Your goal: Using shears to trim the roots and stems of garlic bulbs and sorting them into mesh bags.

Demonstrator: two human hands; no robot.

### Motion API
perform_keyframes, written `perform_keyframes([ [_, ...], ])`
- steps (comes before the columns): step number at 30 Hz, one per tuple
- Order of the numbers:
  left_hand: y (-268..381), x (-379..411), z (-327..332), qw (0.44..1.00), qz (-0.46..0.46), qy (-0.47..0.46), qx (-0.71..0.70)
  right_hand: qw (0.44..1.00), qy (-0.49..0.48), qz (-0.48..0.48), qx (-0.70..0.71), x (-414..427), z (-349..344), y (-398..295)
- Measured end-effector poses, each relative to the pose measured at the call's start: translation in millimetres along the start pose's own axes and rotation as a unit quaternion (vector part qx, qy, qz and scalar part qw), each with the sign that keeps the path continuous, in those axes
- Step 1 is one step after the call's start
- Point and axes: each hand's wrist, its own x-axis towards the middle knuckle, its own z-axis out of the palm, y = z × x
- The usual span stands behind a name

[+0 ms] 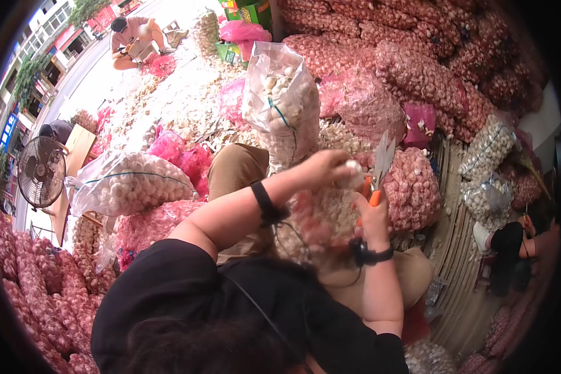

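My left hand (325,169) holds a white garlic bulb (354,174) between its fingers. In my right hand (373,219) is a pair of shears (382,161) with orange handles; the blades point up and stand slightly apart, just beside the bulb. Below both hands, between my knees, lies a blurred heap of garlic (325,212). A clear plastic bag (285,107) of white bulbs stands upright beyond my left forearm. To the right of the shears sits a pink mesh sack (411,191) full of garlic bulbs.
Another clear bag of garlic (140,180) lies at left, near a standing fan (42,172). Stacked mesh sacks (425,79) fill the upper right. Garlic skins (182,98) cover the ground ahead. One person (138,39) squats far left; another person's leg (505,243) shows at right.
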Motion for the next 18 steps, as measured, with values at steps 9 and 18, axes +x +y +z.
perform_keyframes([
  [9,-50,85,-197,0.925,-0.079,0.34,-0.149,0.999,0.015,0.026,0.024,-13,9,-18],
  [18,-72,63,-213,0.943,-0.098,0.298,-0.11,0.99,0.058,0.066,0.11,-40,-9,-19],
])
